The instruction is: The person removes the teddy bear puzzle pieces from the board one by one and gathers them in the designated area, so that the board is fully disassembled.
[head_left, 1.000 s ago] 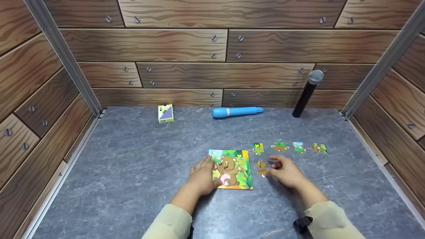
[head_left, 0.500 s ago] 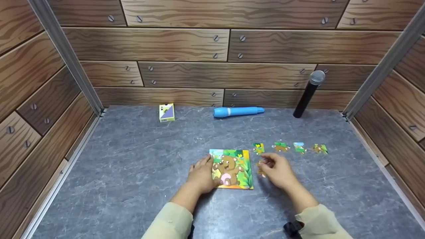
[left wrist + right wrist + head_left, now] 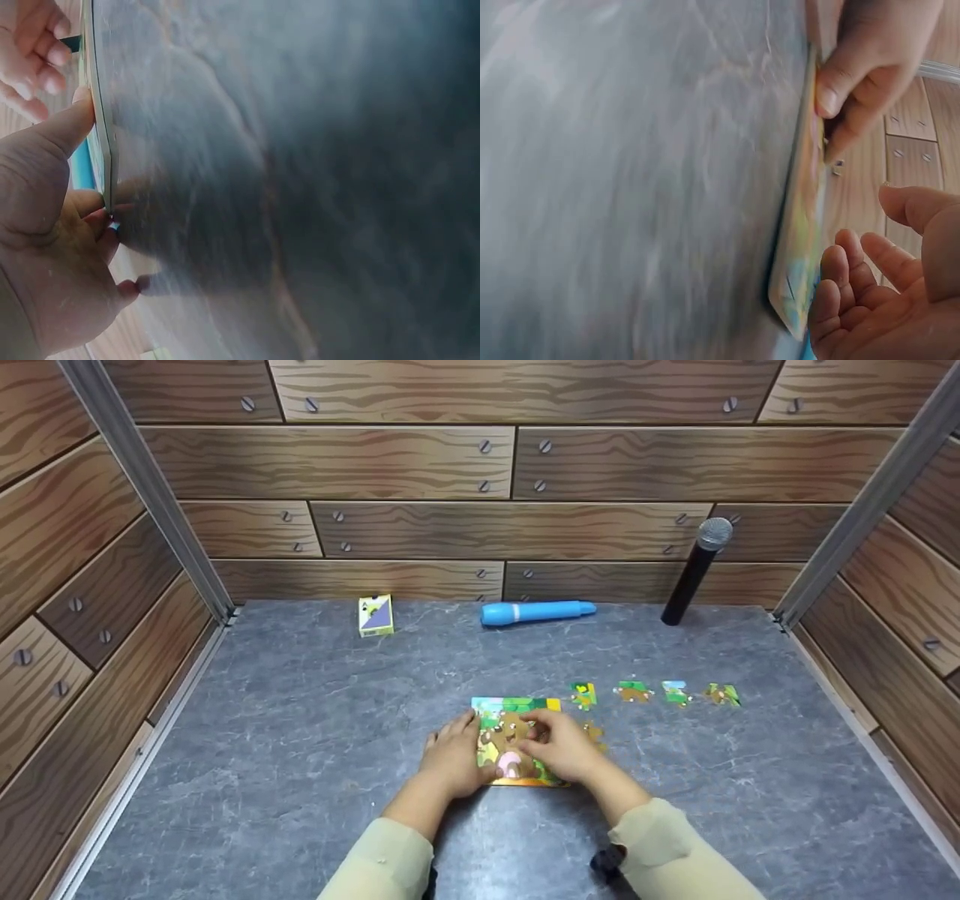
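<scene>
staged recording booth, not lived-in room. three walls of printed cartoon wood-plank panels with drawn screw heads (image 3: 480, 465), held by bare grey metal corner posts (image 3: 142, 487). grey marble-look worktop (image 3: 300, 750) fills floor of enclosure. unrelated props lined along back: black handheld microphone (image 3: 694, 571), blue plastic torch (image 3: 536, 612), small card box (image 3: 374, 616).

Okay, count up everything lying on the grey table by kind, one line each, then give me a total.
Square bear puzzle board: 1
Loose colourful puzzle pieces: 5 (four in a row, one brown piece beside the right hand)
Small card box: 1
Blue plastic torch: 1
Black microphone: 1
Total: 9
</scene>
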Demonstrator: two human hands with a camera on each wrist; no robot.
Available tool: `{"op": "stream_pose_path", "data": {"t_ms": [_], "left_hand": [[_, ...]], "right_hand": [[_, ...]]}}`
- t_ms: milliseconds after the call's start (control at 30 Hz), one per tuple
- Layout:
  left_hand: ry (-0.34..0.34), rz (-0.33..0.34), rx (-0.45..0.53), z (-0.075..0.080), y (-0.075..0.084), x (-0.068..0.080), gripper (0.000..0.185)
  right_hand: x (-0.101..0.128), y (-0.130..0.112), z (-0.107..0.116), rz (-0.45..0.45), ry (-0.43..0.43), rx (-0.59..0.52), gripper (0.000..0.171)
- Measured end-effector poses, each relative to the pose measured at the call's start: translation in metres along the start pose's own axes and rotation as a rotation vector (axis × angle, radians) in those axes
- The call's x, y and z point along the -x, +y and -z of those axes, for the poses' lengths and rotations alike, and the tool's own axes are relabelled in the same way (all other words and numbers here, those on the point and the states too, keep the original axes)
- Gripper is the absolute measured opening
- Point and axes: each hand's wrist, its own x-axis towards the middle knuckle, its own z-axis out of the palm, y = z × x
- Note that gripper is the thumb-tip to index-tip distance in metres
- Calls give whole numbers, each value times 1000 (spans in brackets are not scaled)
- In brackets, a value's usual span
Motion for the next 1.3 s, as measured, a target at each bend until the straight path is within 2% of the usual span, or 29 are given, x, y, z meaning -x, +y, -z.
{"op": "stream_pose_path", "data": {"t_ms": [133, 300, 467, 667, 800, 933, 1300], "left_hand": [[3, -16, -14, -1, -1, -1, 90], [-7, -31, -39, -1, -2, -1, 85], [-24, -14, -46, 0, -2, 0, 84], [-27, 35, -61, -1, -5, -2, 103], [-37, 42, -81, -1, -7, -2, 106], [-39, 43, -109, 1, -9, 0, 105], [-42, 44, -92, -2, -12, -3, 101]], "right_hand": [[-5, 0, -10, -67, -51, 25, 47], [-8, 1, -13, -125, -72, 48, 52], [-10, 1, -15, -114, -85, 80, 56], [-13, -4, -19, -132, -85, 181, 56], [-14, -6, -21, -158, -79, 232, 57], [-15, -5, -21, -164, -83, 231, 56], [-15, -5, -22, -154, -97, 235, 50]]}}
